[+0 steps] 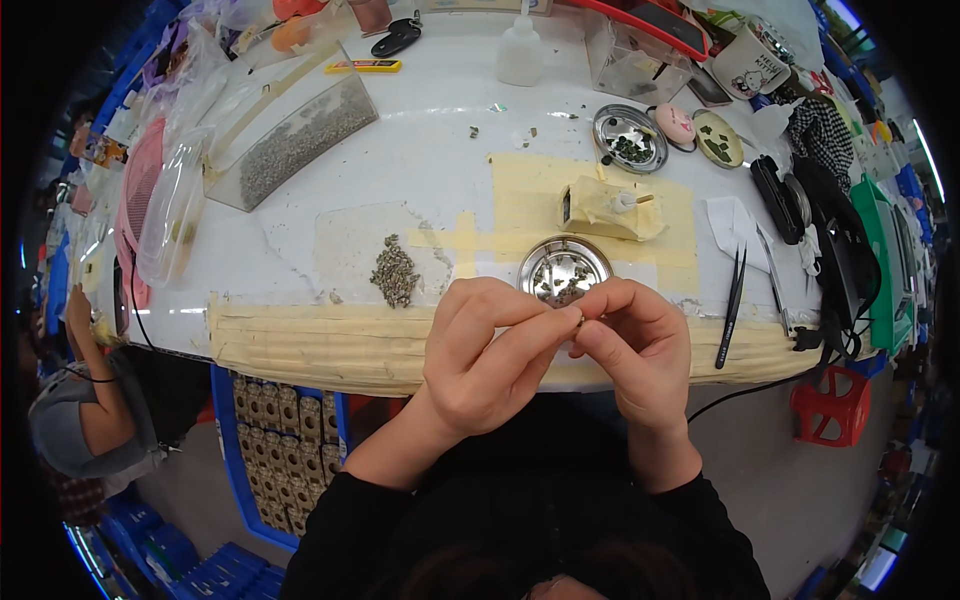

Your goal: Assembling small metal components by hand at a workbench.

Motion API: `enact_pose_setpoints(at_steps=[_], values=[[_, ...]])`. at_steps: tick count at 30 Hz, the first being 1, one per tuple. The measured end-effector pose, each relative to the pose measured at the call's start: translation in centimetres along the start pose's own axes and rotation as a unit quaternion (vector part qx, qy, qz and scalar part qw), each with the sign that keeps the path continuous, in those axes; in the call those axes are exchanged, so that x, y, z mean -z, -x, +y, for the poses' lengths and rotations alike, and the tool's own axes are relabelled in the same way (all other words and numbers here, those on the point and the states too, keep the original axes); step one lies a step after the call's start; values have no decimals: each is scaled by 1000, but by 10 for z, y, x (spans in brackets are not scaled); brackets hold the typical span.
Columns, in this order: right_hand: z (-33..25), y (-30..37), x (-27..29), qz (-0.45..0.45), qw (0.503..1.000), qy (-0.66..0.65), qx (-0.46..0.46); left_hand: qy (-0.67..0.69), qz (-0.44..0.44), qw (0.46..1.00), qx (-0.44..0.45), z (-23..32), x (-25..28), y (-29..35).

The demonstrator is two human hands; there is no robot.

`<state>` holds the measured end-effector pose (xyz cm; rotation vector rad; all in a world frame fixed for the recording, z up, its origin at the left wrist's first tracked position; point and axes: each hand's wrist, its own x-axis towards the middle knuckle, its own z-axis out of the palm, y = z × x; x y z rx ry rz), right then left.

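Where the fingertips meet at the table's near edge, the left hand [490, 355] and right hand [635, 345] pinch one tiny component [580, 318] between them, both closed upon it. It sits just in front of a round metal dish [565, 268] of similar parts; black tweezers [731, 305] lie to the right, a loose pile of small parts [395, 272] to the left.

Table top [420, 160]: smooth, white, slightly glossy.
Front edge strips [320, 345]: matt, paper-like cream masking tape.
Round dish [565, 268]: shiny bare metal.
Tweezers [732, 305]: dark metal, dull finish.
Squeeze bottle [520, 52]: translucent white plastic.
Angled tray [290, 140]: clear, glossy plastic.
Small pile [395, 272]: rough, grey-brown bits, matt.
Stool [828, 405]: red plastic.
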<state>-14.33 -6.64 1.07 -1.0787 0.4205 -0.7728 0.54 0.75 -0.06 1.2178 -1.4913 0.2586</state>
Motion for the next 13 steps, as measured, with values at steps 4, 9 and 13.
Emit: enact_pose_setpoints(at_steps=[4,9,13], values=[[1,1,7,-20,1000,-12,-1,-8,3,1000,-11,-1,-1,1],[4,-1,-1,39,880,384,277,-19,8,1000,23,-1,-5,0],[12,-4,-7,47,743,522,416,-13,12,999,46,-3,-4,-2]])
